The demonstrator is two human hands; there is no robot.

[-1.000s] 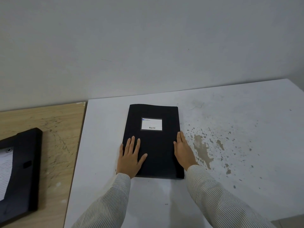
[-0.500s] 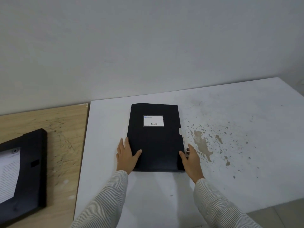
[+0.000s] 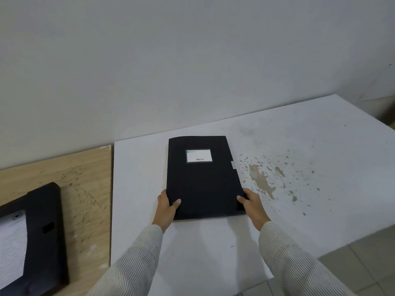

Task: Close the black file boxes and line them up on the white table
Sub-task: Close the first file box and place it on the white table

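A closed black file box (image 3: 203, 178) with a white label lies flat on the white table (image 3: 299, 210), its long side pointing away from me. My left hand (image 3: 166, 207) grips its near left edge, thumb on the lid. My right hand (image 3: 252, 202) grips the near right edge the same way. A second black file box (image 3: 40, 238) lies open on the wooden table (image 3: 85, 180) at the left, with white paper showing inside.
The white table's surface has brown chipped patches (image 3: 260, 180) right of the closed box. A plain wall stands behind both tables. Tiled floor (image 3: 359, 261) shows past the table's near right edge.
Both hands slid off the lid top toward me and now clasp the box's near side edges. The view shifted slightly.
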